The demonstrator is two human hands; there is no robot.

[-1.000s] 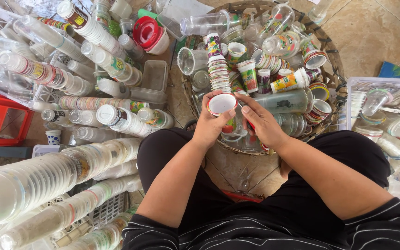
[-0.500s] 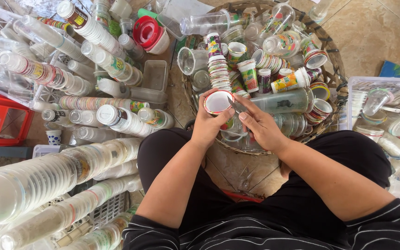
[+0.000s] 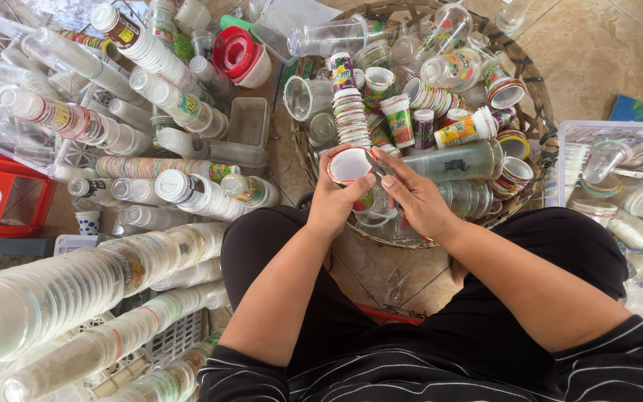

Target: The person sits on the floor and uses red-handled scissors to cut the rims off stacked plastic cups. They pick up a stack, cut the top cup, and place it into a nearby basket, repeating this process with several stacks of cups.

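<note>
**Small cup held over a basket of cups**

A round woven basket (image 3: pixel 531 82) sits on the floor ahead of the knees, crowded with small printed cups, clear plastic cups and a tall stack of cups (image 3: pixel 351 112) standing just beyond the hands. A clear bottle (image 3: pixel 459 160) lies on its side right behind the right hand. To the left, long rows of nested clear cups (image 3: pixel 76 290) lie across white crates, with a red crate (image 3: pixel 1 197) at the edge and a red lid (image 3: pixel 236 52) farther up. A white crate (image 3: pixel 612 171) with more clear cups stands to the right.

The floor is beige tile (image 3: pixel 597 45); the person sits with black-trousered legs on either side of the basket.

The left hand (image 3: pixel 336 201) has its fingers wrapped around a small cup (image 3: pixel 351 167) with a white inside and a red rim, held above the basket's near edge with its mouth tilted up. The right hand (image 3: pixel 414 197) lies beside it, fingers loosely curled, fingertips touching the cup's side without gripping it. Both forearms reach forward from striped sleeves.
</note>
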